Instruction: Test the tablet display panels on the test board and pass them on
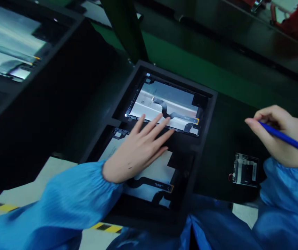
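A black tray (206, 133) holds two silver-backed panels with dark ribbon cables, the upper panel (175, 93) and the lower panel (151, 170). My left hand (139, 147) has its fingers spread over the divider, with its fingertips at the near edge of the upper panel; whether they touch it I cannot tell. Part of the lower panel is hidden beneath that hand. At the right, my right hand (281, 135) is closed round a blue pen-like tool (284, 137), raised above the dark bench.
A small black and silver part (246, 169) lies on the dark bench (216, 173) right of the tray. Stacked black trays (67, 38) with another panel rise at the left. A dark green post (126, 31) stands behind the tray.
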`<state>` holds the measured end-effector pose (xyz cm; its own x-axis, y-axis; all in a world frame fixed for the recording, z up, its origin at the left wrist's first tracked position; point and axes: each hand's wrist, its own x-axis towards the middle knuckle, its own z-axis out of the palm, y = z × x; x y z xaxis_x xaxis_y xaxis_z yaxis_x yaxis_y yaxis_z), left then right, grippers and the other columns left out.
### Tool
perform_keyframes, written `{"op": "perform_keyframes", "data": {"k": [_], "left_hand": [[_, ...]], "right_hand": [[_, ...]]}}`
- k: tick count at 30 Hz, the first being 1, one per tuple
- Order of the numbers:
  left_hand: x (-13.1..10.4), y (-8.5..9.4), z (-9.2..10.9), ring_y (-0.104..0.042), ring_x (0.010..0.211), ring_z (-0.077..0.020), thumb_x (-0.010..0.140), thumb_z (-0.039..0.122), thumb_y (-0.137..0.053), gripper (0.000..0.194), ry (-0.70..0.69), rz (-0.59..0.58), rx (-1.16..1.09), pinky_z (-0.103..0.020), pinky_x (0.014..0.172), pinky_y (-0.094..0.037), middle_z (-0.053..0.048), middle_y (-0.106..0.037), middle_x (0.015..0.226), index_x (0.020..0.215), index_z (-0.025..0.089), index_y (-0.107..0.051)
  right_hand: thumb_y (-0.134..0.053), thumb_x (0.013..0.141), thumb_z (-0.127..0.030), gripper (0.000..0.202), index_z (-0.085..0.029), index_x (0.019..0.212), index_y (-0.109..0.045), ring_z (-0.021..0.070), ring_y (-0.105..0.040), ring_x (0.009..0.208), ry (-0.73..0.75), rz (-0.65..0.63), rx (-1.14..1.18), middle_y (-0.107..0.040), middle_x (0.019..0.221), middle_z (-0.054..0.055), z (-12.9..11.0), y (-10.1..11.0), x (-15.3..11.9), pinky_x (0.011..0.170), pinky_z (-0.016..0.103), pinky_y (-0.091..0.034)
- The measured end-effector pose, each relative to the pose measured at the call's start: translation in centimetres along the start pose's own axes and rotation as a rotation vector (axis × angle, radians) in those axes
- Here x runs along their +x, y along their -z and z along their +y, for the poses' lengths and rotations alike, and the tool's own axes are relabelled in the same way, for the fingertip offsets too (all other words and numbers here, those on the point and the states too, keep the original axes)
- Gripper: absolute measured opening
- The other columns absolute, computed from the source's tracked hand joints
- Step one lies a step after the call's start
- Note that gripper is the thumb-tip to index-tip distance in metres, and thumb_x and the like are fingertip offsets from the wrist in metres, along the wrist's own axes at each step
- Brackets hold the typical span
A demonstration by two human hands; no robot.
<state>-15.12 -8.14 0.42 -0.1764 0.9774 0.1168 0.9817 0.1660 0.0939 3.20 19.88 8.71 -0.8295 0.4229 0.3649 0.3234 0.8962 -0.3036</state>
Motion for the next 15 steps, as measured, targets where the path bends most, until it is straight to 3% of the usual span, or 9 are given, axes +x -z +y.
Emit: {"op": "perform_keyframes", "data": {"k": [2, 5, 8, 10, 11, 13, 15], "left_hand": [[-1.9, 0.7, -0.9, -0.047, 0.141, -0.0378, 0.105, 0.036, -0.026, 0.054, 0.044, 0.018, 0.041, -0.061, 0.112, -0.043, -0.022, -0.052, 0.149, 0.135, 0.009, -0.063], [-5.6, 0.9, -2.0, -0.063, 0.124, -0.0362, 0.104, 0.049, -0.014, 0.072, 0.147, -0.011, 0.064, -0.054, 0.101, -0.054, -0.023, -0.063, 0.136, 0.133, 0.005, -0.063], [-8.9, 0.2, -2.2, -0.069, 0.110, -0.0398, 0.100, 0.052, -0.004, 0.087, 0.400, -0.053, 0.081, -0.051, 0.089, -0.060, -0.029, -0.065, 0.129, 0.128, -0.004, -0.064], [-10.7, -0.5, -2.4, -0.069, 0.108, -0.0419, 0.098, 0.051, -0.009, 0.083, 0.534, -0.032, 0.078, -0.052, 0.089, -0.059, -0.030, -0.064, 0.129, 0.131, -0.004, -0.062], [-11.5, -1.0, -2.6, -0.068, 0.106, -0.0433, 0.097, 0.051, -0.015, 0.077, 0.584, 0.004, 0.088, -0.053, 0.088, -0.059, -0.027, -0.065, 0.126, 0.140, 0.002, -0.056], [-12.9, -1.9, -3.5, -0.067, 0.098, -0.0460, 0.094, 0.053, -0.029, 0.069, 0.667, 0.091, 0.098, -0.057, 0.079, -0.058, -0.017, -0.069, 0.112, 0.157, 0.025, -0.033], [-13.7, -2.8, -4.5, -0.067, 0.087, -0.0443, 0.090, 0.052, -0.041, 0.073, 0.761, 0.107, 0.016, -0.053, 0.067, -0.057, -0.005, -0.070, 0.094, 0.157, 0.051, -0.012]], "right_hand": [[-0.064, 0.090, -0.051, 0.030, -0.022, 0.091, -0.069, 0.0124, -0.057, 0.058, -0.070, 0.010, -0.165, -0.064, 0.072, -0.001, 2.8, 1.2, -4.0, 0.057, 0.026, -0.044], [-0.052, 0.095, -0.049, 0.036, -0.021, 0.105, -0.071, 0.0164, -0.059, 0.062, -0.203, 0.004, -0.391, -0.062, 0.073, 0.002, 8.1, 0.9, -10.5, 0.054, 0.028, -0.042], [-0.046, 0.096, -0.035, 0.036, -0.020, 0.120, -0.068, 0.0212, -0.064, 0.076, -0.306, -0.058, -0.517, -0.071, 0.102, 0.008, 13.0, 0.0, -16.0, 0.056, 0.031, -0.046], [-0.044, 0.094, -0.026, 0.039, -0.021, 0.125, -0.067, 0.0247, -0.067, 0.090, -0.378, -0.073, -0.540, -0.071, 0.117, 0.010, 15.1, -0.2, -18.6, 0.061, 0.033, -0.051], [-0.043, 0.093, -0.023, 0.043, -0.022, 0.129, -0.066, 0.0263, -0.067, 0.094, -0.415, -0.074, -0.546, -0.070, 0.120, 0.010, 15.7, -0.2, -19.5, 0.063, 0.035, -0.052], [-0.041, 0.092, -0.020, 0.050, -0.022, 0.137, -0.061, 0.0289, -0.067, 0.097, -0.481, -0.044, -0.543, -0.070, 0.121, 0.012, 15.5, -0.2, -20.5, 0.064, 0.037, -0.054], [-0.042, 0.092, -0.023, 0.053, -0.020, 0.143, -0.056, 0.0293, -0.068, 0.093, -0.525, 0.065, -0.466, -0.071, 0.118, 0.014, 13.3, -0.8, -20.1, 0.066, 0.039, -0.055]]}}
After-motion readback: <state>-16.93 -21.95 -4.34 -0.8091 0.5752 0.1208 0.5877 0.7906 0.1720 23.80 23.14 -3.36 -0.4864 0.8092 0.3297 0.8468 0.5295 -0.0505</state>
